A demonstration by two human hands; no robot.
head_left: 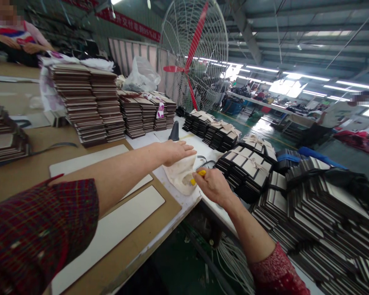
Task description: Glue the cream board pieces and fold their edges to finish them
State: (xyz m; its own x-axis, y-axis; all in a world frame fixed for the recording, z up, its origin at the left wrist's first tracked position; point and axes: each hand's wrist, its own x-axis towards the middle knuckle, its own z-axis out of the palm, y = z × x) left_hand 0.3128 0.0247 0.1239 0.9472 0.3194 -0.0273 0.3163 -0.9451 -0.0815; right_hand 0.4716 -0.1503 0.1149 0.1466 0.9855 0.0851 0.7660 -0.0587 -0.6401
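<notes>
a cream cloth (pixel 180 177) is laid near the corner of a white worktop (pixel 190 142), its far part covered by the left hand (pixel 178 152), flat with fingers straightened, while a yellow-handled tool (pixel 202 173) is gripped in the curled right hand (pixel 213 186) at the cloth's right edge. beyond the cloth a dark grey cone (pixel 174 132) is stood; leftward, a pale panel (pixel 123 229) is rested on a brown board (pixel 169 213), and rightward, black-edged stacks (pixel 246 164) are lined up.

The left hand (pixel 178 153) stretched flat toward three o'clock while the right hand (pixel 214 185) gripped, angled toward ten-thirty.
</notes>
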